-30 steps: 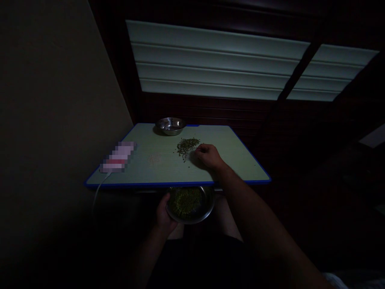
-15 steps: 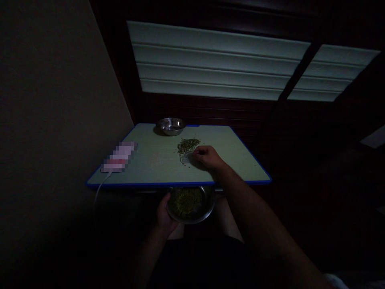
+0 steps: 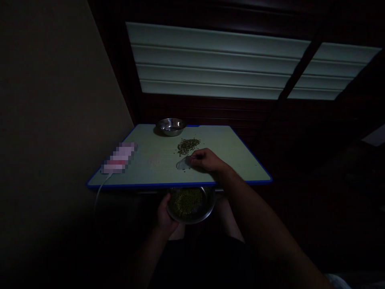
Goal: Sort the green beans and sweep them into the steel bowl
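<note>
At a dim desk (image 3: 237, 160), a translucent piece (image 3: 182, 163) was pinched by right-hand fingers (image 3: 197, 161) — a metal bowl (image 3: 195, 221) clasped by left-hand fingers (image 3: 165, 200).

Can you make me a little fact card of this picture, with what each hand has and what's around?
Left hand: holds a metal bowl
In that bowl: green bits
Right hand: holds a thin, pale piece; too dark to name
On the table: a pile of small bits; a second metal bowl at the back; a blurred pinkish thing with a cable, left
Light: dim
</note>
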`<state>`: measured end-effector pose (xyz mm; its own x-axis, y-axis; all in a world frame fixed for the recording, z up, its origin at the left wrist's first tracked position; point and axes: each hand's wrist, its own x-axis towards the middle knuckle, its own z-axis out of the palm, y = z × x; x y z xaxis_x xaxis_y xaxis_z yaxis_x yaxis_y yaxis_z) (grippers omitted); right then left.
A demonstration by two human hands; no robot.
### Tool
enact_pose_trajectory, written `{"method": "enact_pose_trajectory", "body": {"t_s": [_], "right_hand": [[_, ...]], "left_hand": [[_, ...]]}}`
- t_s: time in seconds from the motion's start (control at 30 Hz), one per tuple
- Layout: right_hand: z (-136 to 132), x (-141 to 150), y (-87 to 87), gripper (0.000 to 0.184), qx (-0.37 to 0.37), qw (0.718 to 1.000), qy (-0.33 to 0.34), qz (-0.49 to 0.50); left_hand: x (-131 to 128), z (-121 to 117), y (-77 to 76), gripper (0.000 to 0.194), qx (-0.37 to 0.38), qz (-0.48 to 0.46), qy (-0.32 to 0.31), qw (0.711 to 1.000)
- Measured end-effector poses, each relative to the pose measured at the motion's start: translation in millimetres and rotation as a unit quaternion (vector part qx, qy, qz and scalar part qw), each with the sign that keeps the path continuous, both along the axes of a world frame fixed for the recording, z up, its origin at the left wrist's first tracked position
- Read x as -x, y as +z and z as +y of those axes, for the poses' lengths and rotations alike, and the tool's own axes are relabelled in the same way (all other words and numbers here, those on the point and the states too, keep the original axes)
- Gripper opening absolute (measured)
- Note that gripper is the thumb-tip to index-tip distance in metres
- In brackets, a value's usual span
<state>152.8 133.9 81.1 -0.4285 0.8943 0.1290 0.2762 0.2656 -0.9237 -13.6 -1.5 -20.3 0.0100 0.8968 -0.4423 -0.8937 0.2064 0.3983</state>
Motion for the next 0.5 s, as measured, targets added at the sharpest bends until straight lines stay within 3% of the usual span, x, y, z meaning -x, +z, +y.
{"method": "enact_pose_trajectory", "body": {"t_s": [0.1,0.3,0.5], "right_hand": [[0,0,-0.5,0.019,-0.002,1.0,-0.011,0.017],[1,-4,5.7,0.015,-0.019,0.992,-0.115,0.044],[-14,-14,8.7,0.015,0.061,0.994,-0.091,0.025]], "left_hand": [[2,0,-3.3,0.026,-0.009,-0.011,-0.013,1.0],[0,1,-1.1,0.026,0.004,-0.001,-0.008,1.0],[-2,0,2.7,0.026,0.002,-0.001,-0.012,1.0]]}}
